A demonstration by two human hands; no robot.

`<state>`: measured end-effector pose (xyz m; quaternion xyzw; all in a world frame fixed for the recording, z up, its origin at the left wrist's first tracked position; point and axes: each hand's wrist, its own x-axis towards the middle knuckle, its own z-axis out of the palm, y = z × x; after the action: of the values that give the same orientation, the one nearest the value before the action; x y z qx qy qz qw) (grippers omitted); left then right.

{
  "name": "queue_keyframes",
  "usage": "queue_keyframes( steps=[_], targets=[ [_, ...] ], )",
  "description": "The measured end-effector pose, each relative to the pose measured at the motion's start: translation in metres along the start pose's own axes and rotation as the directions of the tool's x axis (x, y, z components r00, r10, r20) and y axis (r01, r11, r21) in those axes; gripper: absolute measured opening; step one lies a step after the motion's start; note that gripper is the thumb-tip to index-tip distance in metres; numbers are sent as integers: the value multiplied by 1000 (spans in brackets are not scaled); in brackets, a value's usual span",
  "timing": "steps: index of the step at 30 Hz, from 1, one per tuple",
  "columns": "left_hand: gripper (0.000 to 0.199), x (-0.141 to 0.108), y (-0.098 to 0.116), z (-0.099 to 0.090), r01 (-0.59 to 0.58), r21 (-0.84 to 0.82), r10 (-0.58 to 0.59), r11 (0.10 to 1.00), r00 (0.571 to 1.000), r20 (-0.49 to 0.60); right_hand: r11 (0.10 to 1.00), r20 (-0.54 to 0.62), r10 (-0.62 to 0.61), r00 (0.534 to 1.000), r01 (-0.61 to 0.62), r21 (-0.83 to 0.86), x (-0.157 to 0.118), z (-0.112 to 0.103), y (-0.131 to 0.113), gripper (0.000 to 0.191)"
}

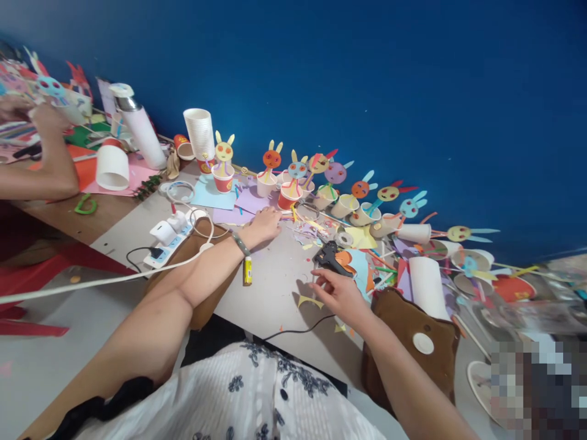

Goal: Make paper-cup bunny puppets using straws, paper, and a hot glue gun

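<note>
My left hand (265,226) reaches across the grey table, fingers stretched out low by the purple paper (245,201). Just beyond it stands a red paper cup (288,197) with a blue paper rabbit head (297,169) on top. Nothing shows in that hand, though its fingertips are partly hidden. My right hand (337,294) hovers with parted fingers over the table, holding nothing. Close to its fingertips lies a black glue gun (332,256) beside orange paper pieces. A yellow paper scrap (310,302) is below the right fingers, and a yellow glue stick (247,271) lies between my hands.
Rabbit-headed cups line the blue wall (321,73). A cup stack (200,134), a thermos (142,131) and a power strip (169,240) with a white cord stand left. Another person's arm (46,165) is far left. A brown bag (410,348) sits at right.
</note>
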<state>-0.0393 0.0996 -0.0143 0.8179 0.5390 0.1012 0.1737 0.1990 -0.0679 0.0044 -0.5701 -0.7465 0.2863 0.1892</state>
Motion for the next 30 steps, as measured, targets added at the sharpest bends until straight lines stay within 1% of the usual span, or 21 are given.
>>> queue_keyframes(
  steps=[2, 4, 7, 9, 11, 14, 17, 19, 23, 26, 30],
  targets=[
    [33, -1, 1, 0, 6, -5, -6, 1000, 1000, 6, 1000, -57, -2, 998, 0, -29, -5, -3, 7, 34],
    [33, -3, 2, -1, 7, -3, -7, 1000, 1000, 13, 996, -101, -35, 994, 26, -84, -7, 0, 11, 31],
    [33, -5, 4, -2, 17, 28, -18, 999, 1000, 13, 983, -127, -121, 985, 101, -155, -7, 10, 17, 26],
    [33, -4, 5, -2, 24, 60, -24, 998, 1000, 2, 966, -148, -193, 970, 161, -204, -5, 18, 21, 25],
    [32, -3, 5, 0, 27, 84, -27, 996, 1000, -1, 936, -184, -273, 944, 217, -278, -3, 25, 26, 23],
    [31, 0, 3, 3, 35, 106, -37, 994, 999, 17, 872, -224, -394, 892, 285, -398, 0, 32, 35, 21],
    [32, 2, 1, 5, 38, 111, -40, 993, 999, 24, 829, -228, -468, 854, 336, -447, 2, 36, 41, 19],
    [33, 2, 1, 6, 38, 109, -41, 993, 999, 29, 823, -232, -483, 844, 346, -450, 2, 37, 43, 19],
    [35, 4, 3, 5, 36, 109, -42, 993, 998, 46, 834, -245, -469, 848, 335, -439, 0, 35, 42, 19],
    [34, 5, 4, 5, 36, 113, -42, 993, 997, 59, 852, -259, -462, 849, 343, -394, -1, 35, 41, 18],
    [34, 4, 5, 4, 31, 119, -39, 992, 997, 66, 882, -256, -411, 875, 310, -356, -3, 37, 41, 23]
  ],
)
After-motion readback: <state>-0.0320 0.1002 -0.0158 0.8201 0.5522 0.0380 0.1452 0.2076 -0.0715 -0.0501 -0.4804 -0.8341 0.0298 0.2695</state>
